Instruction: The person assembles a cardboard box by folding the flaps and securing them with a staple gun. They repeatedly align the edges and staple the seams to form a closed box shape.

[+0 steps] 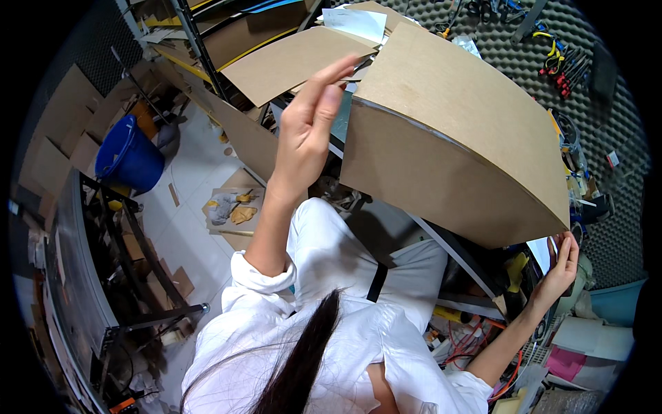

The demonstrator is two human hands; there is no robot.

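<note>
Large curved brown board box (455, 124) is seen at 2 o'clock, above white-trousered lap (323, 238). Left hand (305, 134) is raised near 12 o'clock, fingers straight, nothing gripped; contact with box cannot be told. Right hand (562, 265) is placed between 3 and 4 o'clock, fingertips at near corner; whether pinched cannot be told. Box could be tipped lapward by slip there; loose panel (296, 65) between 11 and 12 o'clock could be knocked by leftward swing.

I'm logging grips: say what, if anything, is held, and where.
The left hand is open, holding nothing visible. The right hand is at the lower right corner of the curved brown box; whether it grips cannot be told.
</note>
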